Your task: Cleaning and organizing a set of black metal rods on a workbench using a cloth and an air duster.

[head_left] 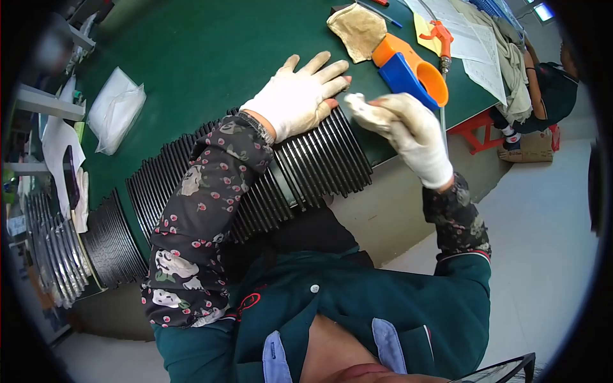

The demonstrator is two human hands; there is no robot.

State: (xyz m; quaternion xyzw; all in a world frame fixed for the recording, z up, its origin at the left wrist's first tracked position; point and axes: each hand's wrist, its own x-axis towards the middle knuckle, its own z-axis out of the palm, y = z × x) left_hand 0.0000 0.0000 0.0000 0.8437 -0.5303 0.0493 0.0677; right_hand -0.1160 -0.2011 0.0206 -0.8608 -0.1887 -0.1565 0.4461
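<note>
A long row of black rods [319, 153] lies side by side along the green table's near edge. My left hand [294, 99], in a white glove with some bare fingertips, rests at the far ends of the rods. Its fingers are spread, and the palm side is hidden. Beyond the row's right end, my right hand [408, 127] is raised in a similar glove. Its fingers are bent and pinched together; whatever is between them, if anything, cannot be made out. A pale strip [281, 185] shows among the rods below my left wrist.
An orange and blue holder [408, 70], a tan cloth pad [357, 32] and an orange air gun [440, 38] lie at the far right, near papers [482, 64]. A clear plastic bag [117, 108] and more rods [112, 246] are left. Another person [552, 96] sits beyond.
</note>
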